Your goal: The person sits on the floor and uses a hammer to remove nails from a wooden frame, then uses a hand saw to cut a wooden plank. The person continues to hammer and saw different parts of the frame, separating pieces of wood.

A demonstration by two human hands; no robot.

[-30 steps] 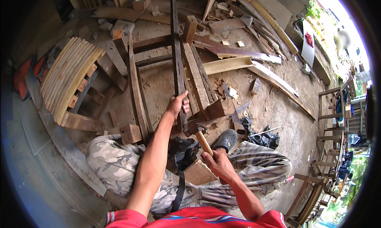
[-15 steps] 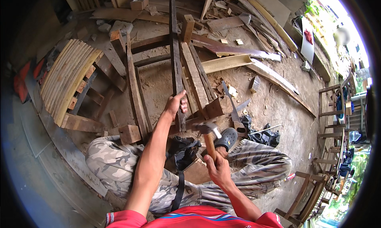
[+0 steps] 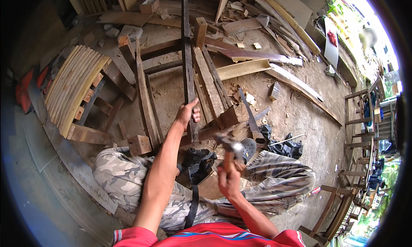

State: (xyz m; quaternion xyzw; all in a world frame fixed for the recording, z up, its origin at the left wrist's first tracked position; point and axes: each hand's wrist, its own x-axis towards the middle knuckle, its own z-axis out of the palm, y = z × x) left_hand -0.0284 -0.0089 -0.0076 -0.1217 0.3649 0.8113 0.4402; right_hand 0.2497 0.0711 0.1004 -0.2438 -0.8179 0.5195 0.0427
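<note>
A long dark wooden strip (image 3: 187, 53) runs away from me over a wooden frame (image 3: 146, 96) lying on the ground. Near its close end my left hand (image 3: 186, 114) is closed round it. In my right hand (image 3: 229, 180) is a hammer (image 3: 231, 149), gripped by its wooden handle; its metal head is up in front of my shoe, blurred by motion and apart from the strip. A square wooden post end (image 3: 231, 115) of the frame lies just beyond the hammer. Black plastic (image 3: 198, 159) is bunched below the strip's near end.
To the left stands a slatted wooden piece (image 3: 77, 83). A handsaw (image 3: 251, 116) lies right of the frame, beside a black plastic bag (image 3: 288, 146). Planks (image 3: 300, 86) and offcuts cover the ground at the far right. Wooden chair frames (image 3: 360, 135) line the right side.
The hammer and my right hand have shifted slightly, and the hammer head has turned. My left hand still holds the strip, nearly in the same place.
</note>
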